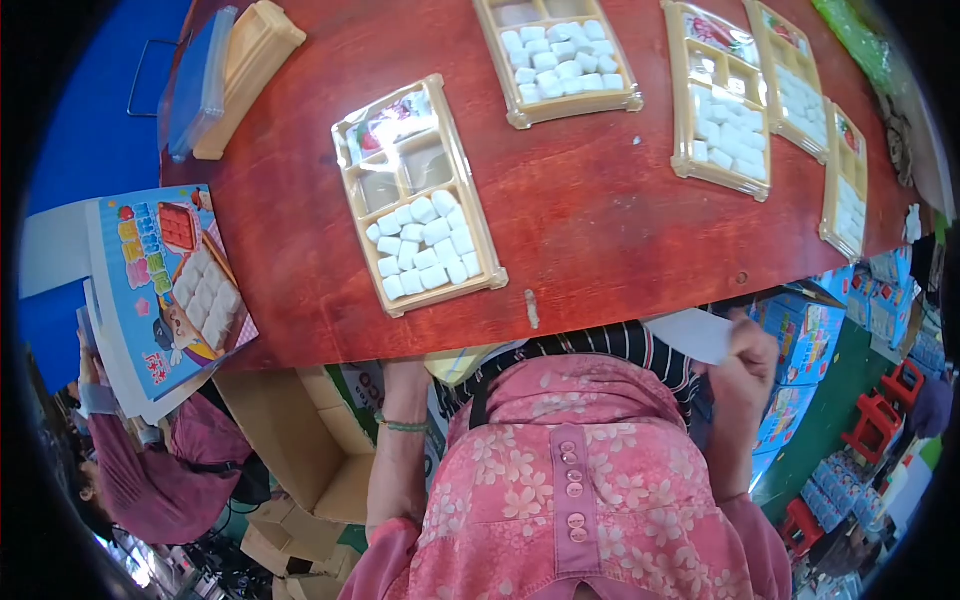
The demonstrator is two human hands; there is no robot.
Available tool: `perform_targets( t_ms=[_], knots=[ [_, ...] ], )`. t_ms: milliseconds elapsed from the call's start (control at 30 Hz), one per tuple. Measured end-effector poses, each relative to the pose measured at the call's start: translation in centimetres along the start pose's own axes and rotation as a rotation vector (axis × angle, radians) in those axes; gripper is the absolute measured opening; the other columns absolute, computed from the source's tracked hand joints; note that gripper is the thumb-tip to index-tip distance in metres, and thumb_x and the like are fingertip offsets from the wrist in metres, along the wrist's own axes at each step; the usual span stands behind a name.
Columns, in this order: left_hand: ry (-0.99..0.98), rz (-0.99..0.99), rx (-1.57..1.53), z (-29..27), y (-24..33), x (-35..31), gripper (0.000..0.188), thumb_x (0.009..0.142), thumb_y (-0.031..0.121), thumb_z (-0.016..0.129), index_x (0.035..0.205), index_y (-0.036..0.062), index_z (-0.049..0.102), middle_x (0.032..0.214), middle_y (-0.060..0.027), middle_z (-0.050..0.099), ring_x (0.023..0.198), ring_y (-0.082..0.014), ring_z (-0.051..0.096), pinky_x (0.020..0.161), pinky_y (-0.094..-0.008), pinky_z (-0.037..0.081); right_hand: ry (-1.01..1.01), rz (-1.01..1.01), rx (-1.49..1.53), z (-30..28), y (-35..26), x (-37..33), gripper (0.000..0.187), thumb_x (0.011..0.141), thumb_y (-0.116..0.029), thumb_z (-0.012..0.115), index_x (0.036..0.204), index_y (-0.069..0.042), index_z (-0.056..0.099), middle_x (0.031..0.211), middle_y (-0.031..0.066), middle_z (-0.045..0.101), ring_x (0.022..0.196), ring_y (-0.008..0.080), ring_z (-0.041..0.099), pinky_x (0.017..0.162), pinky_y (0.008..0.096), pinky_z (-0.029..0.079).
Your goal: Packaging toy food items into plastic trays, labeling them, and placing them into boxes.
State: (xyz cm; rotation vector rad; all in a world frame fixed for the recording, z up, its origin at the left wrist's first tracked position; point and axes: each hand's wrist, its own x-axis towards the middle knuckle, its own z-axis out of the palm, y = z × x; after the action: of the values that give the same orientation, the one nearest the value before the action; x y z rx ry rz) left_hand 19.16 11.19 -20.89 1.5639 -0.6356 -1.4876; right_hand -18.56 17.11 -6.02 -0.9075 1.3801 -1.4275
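My right hand [752, 358] is at the near table edge, its fingers closed on a white sheet [692, 333] that looks like paper. The sheet's left end reaches over my lap. My left forearm [400, 450], with a green band at the wrist, runs up to the table edge, which hides the fingers. Beside that wrist is a pale yellow sheet-like piece [462, 362]. In front of me lies a beige compartment tray [490, 262]. White marshmallow-like cubes [425, 245] fill its near section, and a red-and-white packet [392, 128] sits at its far end.
More filled trays [577, 112] lie at the far middle and right. Beige trays [245, 85] and clear lids [203, 85] stand far left. Printed blue sheets [150, 300] overhang the left edge near a co-worker's sleeve [150, 480]. Below are a cardboard box [300, 430] and blue packages [800, 340].
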Motion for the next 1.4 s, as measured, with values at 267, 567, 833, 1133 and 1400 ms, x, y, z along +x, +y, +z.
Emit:
perform_targets(
  t_ms=[267,567,833,1133,1400],
  knots=[
    [-0.026,0.191,0.252,-1.5,-4.9,4.9,0.052,0.101,0.032,0.052,0.145,0.0098,0.037,0.145,-0.0076,0.042,0.128,-0.024,0.047,0.104,-0.0414,0.044,0.019,-0.285,0.39,-7.9,-2.1,-1.9,0.014,0.086,-0.007,0.062,0.091,-0.004,0.05,0.1,0.0122,0.053,0.08,0.0192,0.057,0.07,0.0344,0.053],
    [-0.118,-0.015,-0.011,0.3,-4.5,6.5,0.058,0.099,0.034,0.054,0.149,0.0118,0.032,0.145,-0.0045,0.043,0.123,-0.0188,0.049,0.102,-0.037,0.044,0.041,-0.403,0.455,-4.1,-3.8,0.0,0.018,0.081,-0.009,0.07,0.072,-0.004,0.056,0.071,0.012,0.058,0.055,0.0214,0.058,0.053,0.0324,0.044],
    [0.038,0.243,1.297,0.7,10.9,-2.5,0.029,0.084,0.02,0.073,0.105,0.0003,0.068,0.09,-0.0109,0.069,0.081,-0.0198,0.065,0.071,-0.0326,0.05,-0.266,-0.389,0.611,0.5,-8.1,2.1,0.018,0.076,-0.005,0.072,0.063,-0.002,0.059,0.067,0.0115,0.058,0.051,0.0217,0.055,0.05,0.0338,0.038],
    [-0.565,0.418,0.27,7.9,22.6,-15.6,0.027,0.091,0.008,0.062,0.112,-0.0085,0.064,0.099,-0.0133,0.071,0.09,-0.0183,0.066,0.081,-0.0296,0.052,-0.548,-0.711,-0.15,10.8,-12.5,4.2,0.012,0.072,-0.009,0.075,0.072,-0.005,0.064,0.069,0.0045,0.059,0.059,0.0214,0.057,0.056,0.0347,0.045],
    [-0.517,0.288,-0.028,7.2,20.4,-14.8,0.036,0.097,0.019,0.062,0.122,-0.007,0.059,0.104,-0.005,0.067,0.092,-0.0083,0.06,0.08,-0.0216,0.049,-0.671,-1.014,-0.657,16.5,-9.6,1.7,0.017,0.07,-0.015,0.066,0.077,-0.006,0.054,0.079,0.0061,0.051,0.077,0.0226,0.056,0.073,0.0342,0.044]
  ],
)
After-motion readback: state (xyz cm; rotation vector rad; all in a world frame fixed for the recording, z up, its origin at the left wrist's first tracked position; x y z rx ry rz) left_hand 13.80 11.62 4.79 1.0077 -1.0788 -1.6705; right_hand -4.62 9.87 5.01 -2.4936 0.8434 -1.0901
